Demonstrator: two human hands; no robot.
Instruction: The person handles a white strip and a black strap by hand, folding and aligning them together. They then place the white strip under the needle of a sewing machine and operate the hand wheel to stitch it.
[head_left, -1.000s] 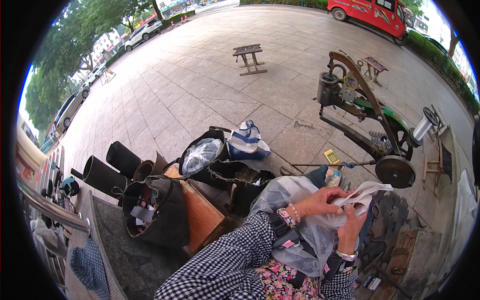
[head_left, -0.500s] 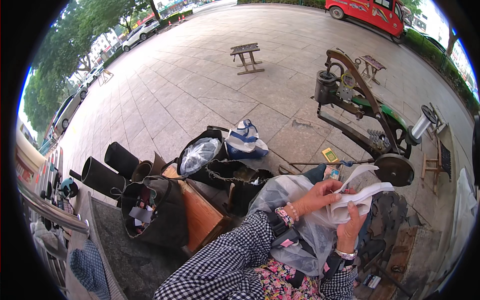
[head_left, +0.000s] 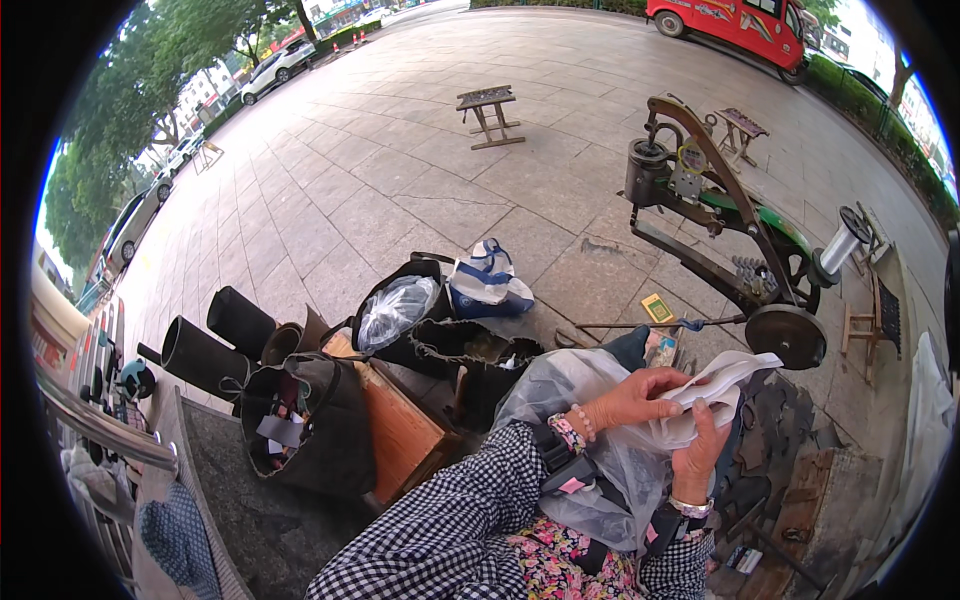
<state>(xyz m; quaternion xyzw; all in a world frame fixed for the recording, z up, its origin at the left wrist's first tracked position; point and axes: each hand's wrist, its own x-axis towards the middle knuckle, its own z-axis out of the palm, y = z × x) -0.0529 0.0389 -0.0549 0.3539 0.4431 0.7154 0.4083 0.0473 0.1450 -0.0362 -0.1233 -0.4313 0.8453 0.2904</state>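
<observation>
Above my lap, to the right, both hands hold a soft white piece with a band-like strip (head_left: 738, 372); its exact kind is unclear. My left hand (head_left: 640, 398) pinches its near left part between thumb and fingers. From below, my right hand (head_left: 700, 455) grips it with the thumb up against the strip, and most of its fingers are hidden behind it. A clear plastic sheet (head_left: 560, 385) lies over my lap under my left wrist.
A hand-cranked sewing machine (head_left: 720, 210) stands ahead to the right. Left of my lap are a wooden box (head_left: 400, 425), a dark bag (head_left: 310, 420) of scraps and a blue-white bag (head_left: 490, 285). A small stool (head_left: 490, 115) stands farther off. Dark scraps (head_left: 770, 425) lie at right.
The white strip, which stuck up apart from the rest, now lies down against the white piece between my hands. My hands have barely moved.
</observation>
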